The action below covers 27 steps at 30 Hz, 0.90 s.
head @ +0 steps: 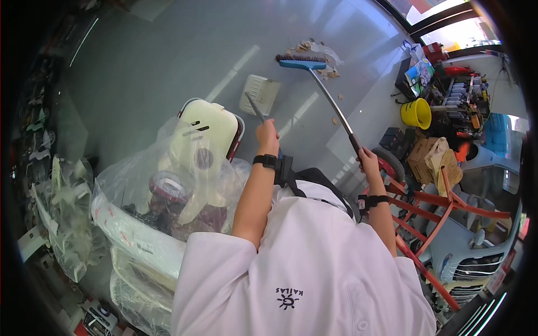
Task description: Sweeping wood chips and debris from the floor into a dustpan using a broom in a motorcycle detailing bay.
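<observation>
In my left hand is the grey handle of a long-handled dustpan, whose pale pan rests on the floor ahead of me. My right hand grips the dark upper end of a broom's metal pole. The blue broom head with dark bristles is on the floor, beyond and to the right of the pan. Brown scraps and a piece of clear plastic film lie against and behind the bristles. A few loose scraps lie nearer, right of the pole.
Close on my left stands a cream and maroon vehicle under clear plastic wrap. On the right are a yellow bucket, a cardboard box, a straw hat and a red metal frame. Glass doors are at far right.
</observation>
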{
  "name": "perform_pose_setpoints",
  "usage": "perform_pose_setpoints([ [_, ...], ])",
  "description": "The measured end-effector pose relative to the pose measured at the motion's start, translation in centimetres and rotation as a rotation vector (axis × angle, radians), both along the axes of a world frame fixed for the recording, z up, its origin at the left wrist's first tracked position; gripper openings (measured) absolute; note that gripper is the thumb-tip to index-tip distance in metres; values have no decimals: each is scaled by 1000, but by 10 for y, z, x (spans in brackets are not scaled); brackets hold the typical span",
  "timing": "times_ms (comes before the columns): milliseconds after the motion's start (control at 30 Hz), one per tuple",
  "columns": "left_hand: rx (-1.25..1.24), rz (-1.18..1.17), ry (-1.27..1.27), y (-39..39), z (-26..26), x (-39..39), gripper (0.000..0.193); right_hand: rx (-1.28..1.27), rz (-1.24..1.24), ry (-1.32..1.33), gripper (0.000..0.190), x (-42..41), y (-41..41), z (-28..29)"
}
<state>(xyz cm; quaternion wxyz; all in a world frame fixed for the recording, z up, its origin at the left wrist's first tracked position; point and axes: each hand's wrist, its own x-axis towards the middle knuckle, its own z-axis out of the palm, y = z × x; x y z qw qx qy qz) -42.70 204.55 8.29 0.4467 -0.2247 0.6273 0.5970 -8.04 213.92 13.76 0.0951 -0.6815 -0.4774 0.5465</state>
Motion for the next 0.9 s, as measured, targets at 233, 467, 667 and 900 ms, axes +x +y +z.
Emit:
perform_pose_setpoints([
  [233, -115, 26, -77, 44, -11, -23, 18, -88, -487, 313, 38, 85, -62, 53],
  [467, -106, 24, -123, 89, -30, -29, 16, -405, -823, 390, 25, 106, -102, 71],
  [667, -101, 68, -183, 123, -37, -56, 18, -631, -1291, 751, 22, 100, 4, 35],
  [900, -37, 182, -253, 180, -1, -74, 13, -685, -1358, 691, 7, 123, 111, -35],
])
